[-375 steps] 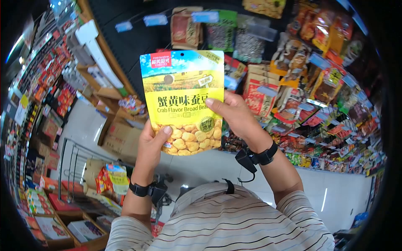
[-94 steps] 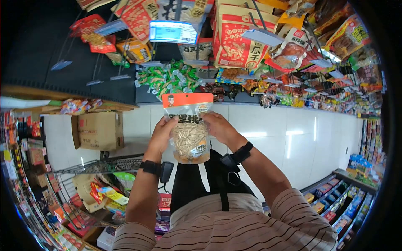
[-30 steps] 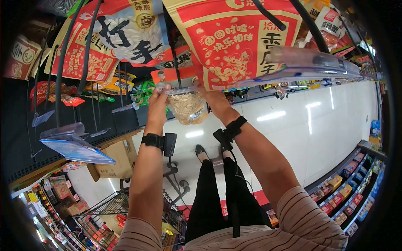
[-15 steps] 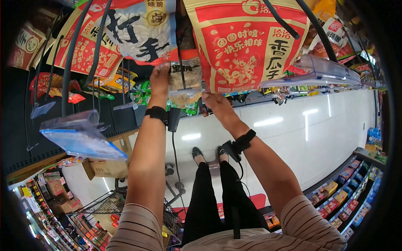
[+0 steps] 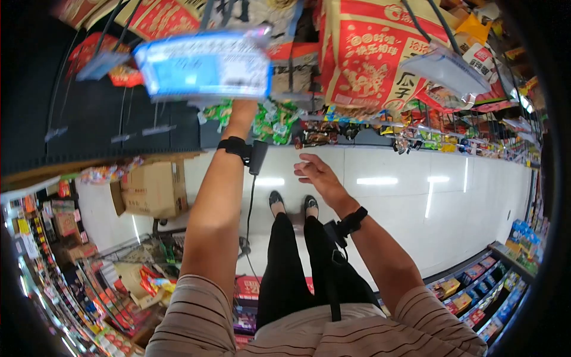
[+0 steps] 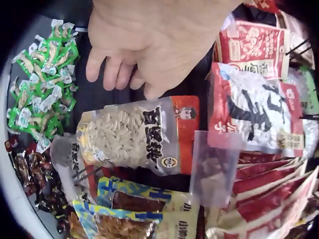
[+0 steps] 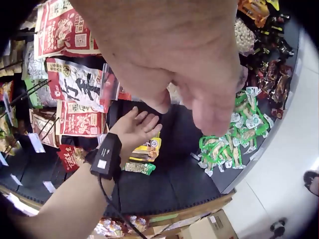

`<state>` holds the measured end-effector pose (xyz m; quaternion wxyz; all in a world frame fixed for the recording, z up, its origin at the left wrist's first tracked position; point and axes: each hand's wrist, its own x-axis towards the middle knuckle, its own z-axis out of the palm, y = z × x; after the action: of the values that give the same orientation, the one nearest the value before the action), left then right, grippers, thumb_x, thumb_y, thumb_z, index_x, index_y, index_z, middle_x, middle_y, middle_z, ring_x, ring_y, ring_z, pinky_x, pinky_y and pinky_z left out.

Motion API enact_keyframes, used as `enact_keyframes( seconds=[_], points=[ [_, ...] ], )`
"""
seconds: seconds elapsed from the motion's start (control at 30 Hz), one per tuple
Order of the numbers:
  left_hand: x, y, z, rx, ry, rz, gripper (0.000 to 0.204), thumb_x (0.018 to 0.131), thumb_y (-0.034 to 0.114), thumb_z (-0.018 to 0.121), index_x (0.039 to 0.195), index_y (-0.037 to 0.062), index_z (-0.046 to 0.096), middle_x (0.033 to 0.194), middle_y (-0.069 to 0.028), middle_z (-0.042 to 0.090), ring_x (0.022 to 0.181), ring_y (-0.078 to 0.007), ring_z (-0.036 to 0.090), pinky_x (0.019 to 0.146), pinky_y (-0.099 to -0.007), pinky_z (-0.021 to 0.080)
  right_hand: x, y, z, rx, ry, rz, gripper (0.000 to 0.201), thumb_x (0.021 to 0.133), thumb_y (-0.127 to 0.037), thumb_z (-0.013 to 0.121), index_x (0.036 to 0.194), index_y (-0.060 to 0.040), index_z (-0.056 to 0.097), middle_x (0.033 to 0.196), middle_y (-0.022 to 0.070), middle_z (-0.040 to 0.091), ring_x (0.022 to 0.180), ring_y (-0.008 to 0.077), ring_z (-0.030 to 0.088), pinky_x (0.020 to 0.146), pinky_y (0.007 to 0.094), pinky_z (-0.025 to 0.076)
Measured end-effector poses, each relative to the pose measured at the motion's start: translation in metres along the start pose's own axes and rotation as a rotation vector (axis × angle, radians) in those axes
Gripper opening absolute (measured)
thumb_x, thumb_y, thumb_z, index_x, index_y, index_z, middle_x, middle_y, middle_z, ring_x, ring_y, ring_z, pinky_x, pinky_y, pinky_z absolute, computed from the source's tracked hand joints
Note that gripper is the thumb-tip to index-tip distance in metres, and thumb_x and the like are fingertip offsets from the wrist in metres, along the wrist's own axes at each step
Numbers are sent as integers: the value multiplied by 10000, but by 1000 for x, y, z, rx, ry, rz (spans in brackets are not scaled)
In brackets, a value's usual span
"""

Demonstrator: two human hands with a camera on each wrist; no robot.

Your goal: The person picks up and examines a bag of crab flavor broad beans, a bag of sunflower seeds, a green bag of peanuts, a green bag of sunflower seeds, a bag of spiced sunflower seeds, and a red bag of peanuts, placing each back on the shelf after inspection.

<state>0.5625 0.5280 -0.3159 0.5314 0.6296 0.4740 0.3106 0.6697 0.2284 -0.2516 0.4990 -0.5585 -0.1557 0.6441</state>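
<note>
In the left wrist view a clear bag of sunflower seeds (image 6: 119, 132) with an orange header hangs among other packs on the rack. My left hand (image 6: 149, 45) is beside it, fingers loosely bent and holding nothing. The head view shows little of that hand, since a blue-and-white price tag (image 5: 205, 68) covers most of it. From the right wrist camera, the left hand (image 7: 134, 129) appears with spread fingers. My right hand (image 5: 318, 175) is over the floor in front of the rack, fingers relaxed and nothing in them.
Red-and-tan seed packs (image 5: 369, 65) hang at the upper right, among metal hooks and plastic tags. Green-wrapped snacks (image 5: 276, 122) lie on the low shelf. A cardboard box (image 5: 154, 190) and a loaded shopping cart (image 5: 128, 273) stand at the left.
Earlier both hands held a yellow broad bean bag, then the sunflower seed bag. That bag went onto the rack, both hands let go, and the right hand drew back towards the body.
</note>
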Motion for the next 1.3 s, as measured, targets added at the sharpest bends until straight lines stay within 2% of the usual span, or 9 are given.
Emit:
enact_keyframes(
  seconds=[0.07, 0.3, 0.5, 0.7, 0.87, 0.93, 1.0, 1.17, 1.3],
  points=[
    [-69, 34, -4, -206, -22, -248, 266, 930, 243, 628, 1155, 104, 602, 1093, -10, 636, 1036, -135, 580, 900, -320, 453, -6, 4, 3, -8, -55, 40, 416, 940, -203, 596, 1314, -53, 493, 1153, 96, 629, 1047, 208, 618, 911, 363, 507],
    [-311, 44, -30, -477, -83, -467, 240, 923, 270, 632, 1102, 112, 613, 977, -3, 653, 912, -132, 628, 783, -299, 493, -44, 7, 39, -320, -289, 199, 308, 1013, -259, 501, 1197, -18, 558, 1077, 155, 663, 965, 253, 671, 836, 356, 546],
    [-455, 86, -86, -511, 194, -610, 278, 995, 321, 550, 1073, 59, 605, 944, -31, 654, 872, -117, 634, 772, -268, 511, -63, 34, 99, -539, -536, 322, 327, 1006, -276, 513, 1177, -4, 572, 1067, 165, 666, 928, 239, 674, 804, 333, 544],
    [-541, 89, -172, -503, 500, -548, 261, 1005, 308, 539, 1016, 61, 622, 829, -11, 656, 746, -104, 636, 675, -247, 504, -94, 53, 187, -691, -716, 379, 323, 1012, -251, 491, 1187, 11, 564, 1064, 156, 669, 911, 215, 672, 793, 320, 541],
    [-605, 22, -253, -250, 663, -561, 250, 1011, 280, 526, 1037, 56, 633, 802, 9, 627, 740, -80, 586, 660, -234, 475, -111, 77, 255, -766, -810, 350, 314, 1010, -236, 487, 1184, 12, 572, 1056, 149, 674, 911, 202, 670, 799, 319, 540],
    [-622, -10, -283, 32, 690, -588, 288, 979, 243, 547, 1130, 11, 627, 855, -115, 689, 800, -206, 673, 736, -316, 520, -118, 87, 281, -766, -838, 356, 309, 1008, -242, 496, 1176, 4, 578, 1045, 136, 672, 905, 187, 663, 801, 316, 537],
    [-630, -50, -310, 203, 699, -534, 351, 961, 247, 555, 1223, 17, 595, 1084, -241, 676, 1022, -370, 662, 881, -398, 509, -122, 101, 303, -751, -858, 367, 302, 1009, -247, 503, 1172, -5, 582, 1036, 123, 667, 913, 184, 654, 810, 322, 533],
    [-610, -103, -358, 505, 488, -600, 506, 945, 318, 544, 1366, 47, 468, 1114, -280, 649, 1037, -442, 622, 906, -496, 485, -137, 125, 358, -770, -875, 366, 301, 1008, -237, 508, 1188, -6, 577, 1041, 110, 667, 913, 161, 649, 812, 306, 529],
    [-599, -147, -376, 431, 432, -735, 660, 945, 303, 548, 1455, -34, 300, 1199, -349, 577, 1150, -449, 561, 988, -458, 444, -138, 152, 386, -761, -887, 373, 295, 1008, -232, 509, 1183, -4, 575, 1038, 105, 666, 908, 148, 647, 808, 286, 525]
  ],
)
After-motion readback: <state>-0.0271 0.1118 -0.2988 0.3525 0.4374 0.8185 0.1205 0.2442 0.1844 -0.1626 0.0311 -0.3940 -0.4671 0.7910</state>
